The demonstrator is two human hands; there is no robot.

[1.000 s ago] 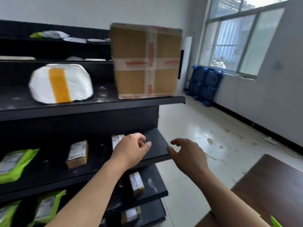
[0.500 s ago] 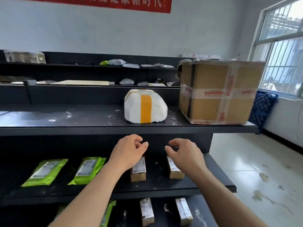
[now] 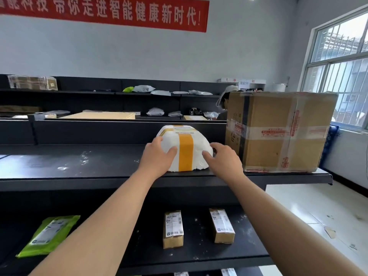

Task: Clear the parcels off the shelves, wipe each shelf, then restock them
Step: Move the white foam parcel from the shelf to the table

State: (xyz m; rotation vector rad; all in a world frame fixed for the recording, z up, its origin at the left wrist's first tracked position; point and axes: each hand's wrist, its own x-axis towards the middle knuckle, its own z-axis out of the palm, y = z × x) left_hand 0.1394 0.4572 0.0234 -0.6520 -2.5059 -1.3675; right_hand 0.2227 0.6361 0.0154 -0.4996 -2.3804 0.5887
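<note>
My left hand [image 3: 157,157] and right hand [image 3: 224,161] clasp the white, yellow-taped lumpy parcel [image 3: 186,154] sitting on the black metal shelf [image 3: 79,166]. Clearing seems barely started, and wiping and restocking all remain.

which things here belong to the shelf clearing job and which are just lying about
Job: white wrapped parcel with yellow tape band, gripped by left hand and right hand; big brown cardboard box; two small brown boxes; green plastic mailer; black shelves.
Just about: red wall banner; barred window.
</note>
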